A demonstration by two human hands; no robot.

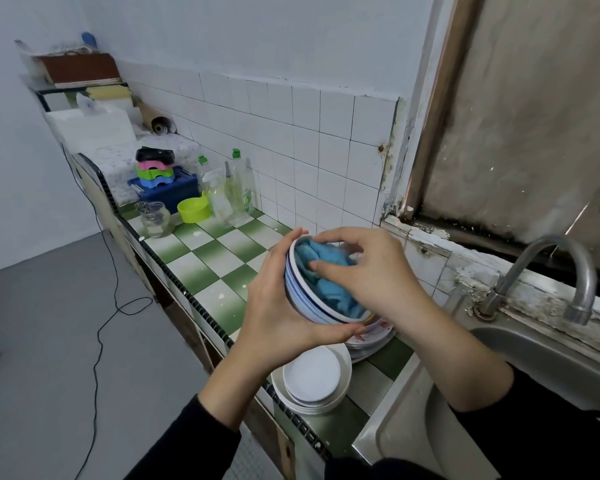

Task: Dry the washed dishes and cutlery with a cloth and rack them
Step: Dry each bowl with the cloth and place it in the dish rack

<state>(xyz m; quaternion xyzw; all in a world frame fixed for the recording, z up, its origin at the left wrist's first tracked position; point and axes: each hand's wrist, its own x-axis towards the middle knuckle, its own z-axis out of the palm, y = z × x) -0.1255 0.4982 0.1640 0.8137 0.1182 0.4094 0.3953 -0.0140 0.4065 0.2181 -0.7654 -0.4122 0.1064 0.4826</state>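
My left hand [278, 306] cups a white bowl with blue rim stripes [303, 303] from the outside, tilted toward me above the counter. A blue cloth [326, 275] fills the inside of the bowl, and my right hand [364, 268] presses it in with curled fingers. Below the bowl, a stack of white plates [314, 379] sits near the counter's front edge. A second stack of patterned plates [371, 337] lies just behind it, partly hidden by my hands.
A green-and-white checkered counter [205, 258] runs to the far left. A blue rack with coloured items [167, 188], a green bowl [194, 209], a glass jar [155, 218] and soap bottles [238, 188] stand there. A steel sink [541, 362] and tap [568, 271] are on the right.
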